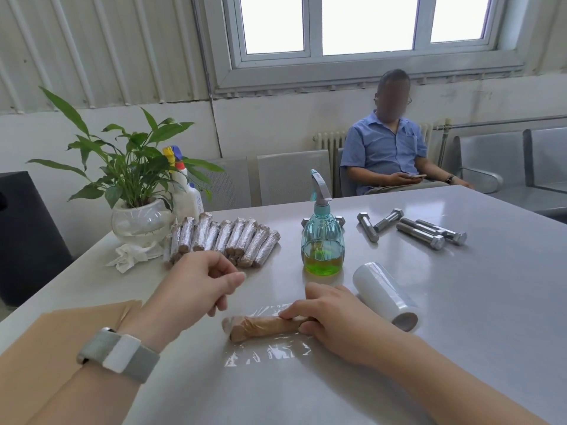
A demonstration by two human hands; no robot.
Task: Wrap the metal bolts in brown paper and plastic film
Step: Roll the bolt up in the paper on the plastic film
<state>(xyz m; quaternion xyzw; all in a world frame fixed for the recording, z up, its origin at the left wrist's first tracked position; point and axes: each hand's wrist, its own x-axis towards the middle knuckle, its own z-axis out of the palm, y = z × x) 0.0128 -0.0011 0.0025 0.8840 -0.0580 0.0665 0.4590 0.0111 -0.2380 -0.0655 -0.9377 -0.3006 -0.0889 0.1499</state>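
A bolt rolled in brown paper (260,328) lies on a sheet of clear plastic film (267,352) near the table's front. My right hand (337,320) grips its right end, fingers curled over it. My left hand (202,283) hovers above and to the left, fingers loosely curled, holding nothing I can see. A roll of plastic film (385,297) lies on its side to the right. Several bare metal bolts (420,230) lie at the back right. Several wrapped bolts (224,240) are lined up at the back left. Brown paper sheets (61,332) lie under my left forearm.
A blue spray bottle (322,240) with green liquid stands behind the wrapped bolt. A potted plant (135,191), a white bottle (187,194) and crumpled tissue (132,256) sit at the table's back left. A person (389,148) sits beyond the table (460,317).
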